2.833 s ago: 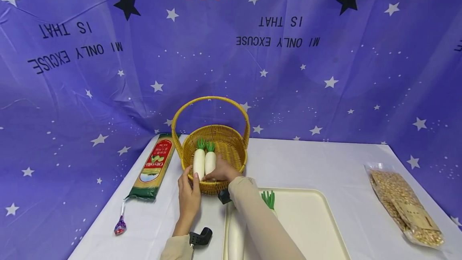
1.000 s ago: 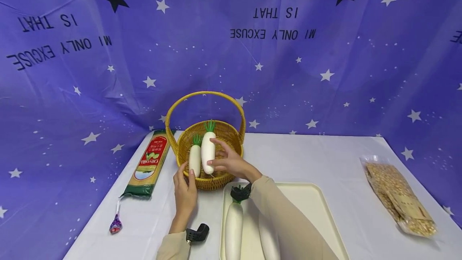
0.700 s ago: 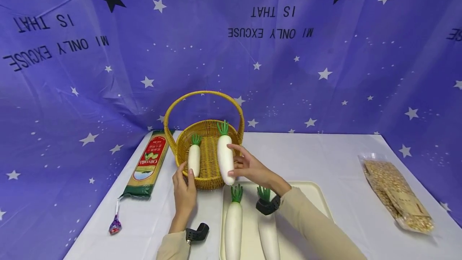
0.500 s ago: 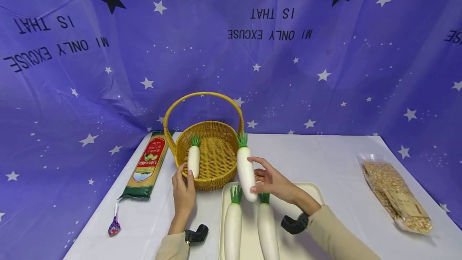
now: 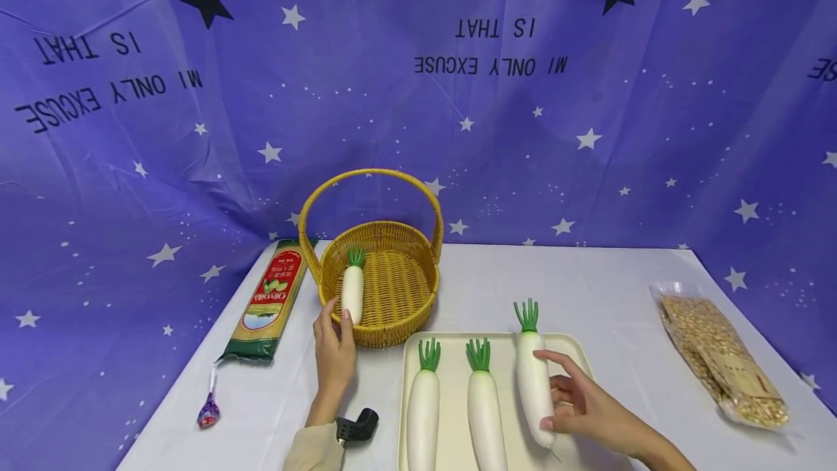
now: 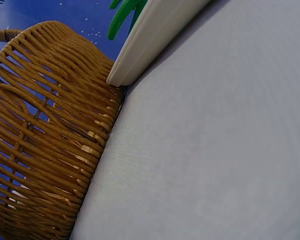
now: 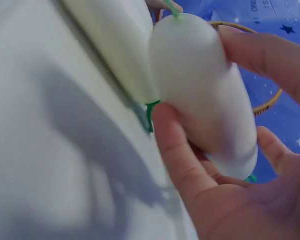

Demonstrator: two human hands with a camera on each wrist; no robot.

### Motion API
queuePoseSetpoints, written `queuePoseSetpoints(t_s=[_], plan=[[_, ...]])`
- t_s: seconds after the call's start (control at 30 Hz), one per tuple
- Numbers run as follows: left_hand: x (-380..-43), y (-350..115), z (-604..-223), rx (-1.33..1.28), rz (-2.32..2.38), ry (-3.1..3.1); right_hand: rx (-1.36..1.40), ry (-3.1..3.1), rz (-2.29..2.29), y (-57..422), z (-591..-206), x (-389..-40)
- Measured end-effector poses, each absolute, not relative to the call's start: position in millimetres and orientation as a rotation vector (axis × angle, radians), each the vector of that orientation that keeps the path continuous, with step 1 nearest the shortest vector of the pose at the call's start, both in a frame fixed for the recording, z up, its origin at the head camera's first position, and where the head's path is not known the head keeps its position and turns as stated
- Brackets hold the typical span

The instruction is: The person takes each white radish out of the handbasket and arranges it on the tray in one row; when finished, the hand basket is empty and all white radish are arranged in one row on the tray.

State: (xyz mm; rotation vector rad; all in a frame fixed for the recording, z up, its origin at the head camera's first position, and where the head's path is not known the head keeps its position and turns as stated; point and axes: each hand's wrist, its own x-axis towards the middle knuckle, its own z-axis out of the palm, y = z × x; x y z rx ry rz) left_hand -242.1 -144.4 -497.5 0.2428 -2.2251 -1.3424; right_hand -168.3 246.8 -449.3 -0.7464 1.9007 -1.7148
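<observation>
A white radish [image 5: 534, 387] with green leaf stubs is pinched between the thumb and fingers of my right hand [image 5: 591, 409], over the right part of the cream tray [image 5: 451, 355]. The right wrist view shows the same radish held above the surface. My left hand [image 5: 335, 355] rests at the front left rim of the wicker basket [image 5: 395, 296], its fingers fairly straight. A smaller radish [image 5: 352, 293] lies inside the basket beside that hand. Two radishes, one at left [image 5: 423, 416] and one in the middle [image 5: 485, 416], lie on the tray.
Left of the basket lies a long pasta packet [image 5: 271, 304], with a wrapped lollipop [image 5: 209, 409] in front of it. A clear bag of corn kernels [image 5: 719, 355] lies at the far right. A purple star-printed cloth [image 5: 497, 166] hangs behind the table.
My right hand has lifted a radish out of the basket and carried it right and toward me, over the tray. My left hand has stayed at the basket rim.
</observation>
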Motion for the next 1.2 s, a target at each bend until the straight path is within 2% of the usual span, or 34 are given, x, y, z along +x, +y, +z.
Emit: queuePoseSetpoints(t_s=[0.33, 1.2], plan=[[-242, -146, -498, 0.251, -1.349, -2.231, -0.52, 1.659, -1.723, 263, -466, -144], [-241, -145, -498, 0.238, -1.344, -2.23, -0.579, 1.965, -1.494, 271, -464, -142]])
